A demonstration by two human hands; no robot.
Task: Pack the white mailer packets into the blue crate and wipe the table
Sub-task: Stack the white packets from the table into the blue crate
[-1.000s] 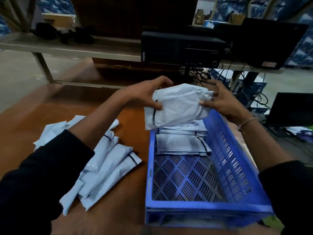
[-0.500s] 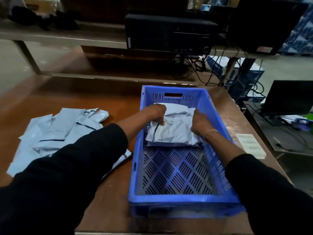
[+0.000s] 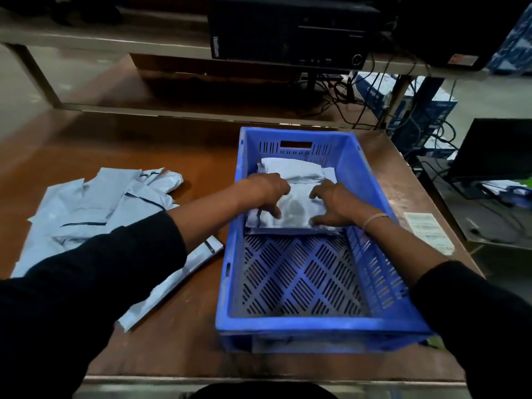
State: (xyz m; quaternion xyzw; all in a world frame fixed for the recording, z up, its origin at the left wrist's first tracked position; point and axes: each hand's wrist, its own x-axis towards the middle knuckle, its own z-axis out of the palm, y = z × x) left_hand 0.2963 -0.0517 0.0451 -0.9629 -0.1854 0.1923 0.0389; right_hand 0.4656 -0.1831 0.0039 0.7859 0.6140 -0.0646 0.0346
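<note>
The blue crate [image 3: 316, 326] stands on the brown table [image 3: 144, 151] in front of me. In its far half lies a stack of white mailer packets, and the top packet [image 3: 296, 204] is between my hands. My left hand [image 3: 267, 194] arches over the packet's left side with its fingertips pressing down. My right hand [image 3: 331, 207] presses on the right side with spread fingers. Another packet [image 3: 293, 168] shows behind them. A loose pile of several packets [image 3: 100, 203] lies on the table left of the crate, partly hidden by my left sleeve.
The near half of the crate shows bare slotted floor. A paper label [image 3: 429, 231] lies on the table right of the crate. A black computer case [image 3: 288, 27] sits on a shelf behind; cables and a dark laptop [image 3: 495, 148] are to the right.
The packet that both hands held above the crate has been lowered onto the stack inside. The hands went from gripping it to pressing on top of it.
</note>
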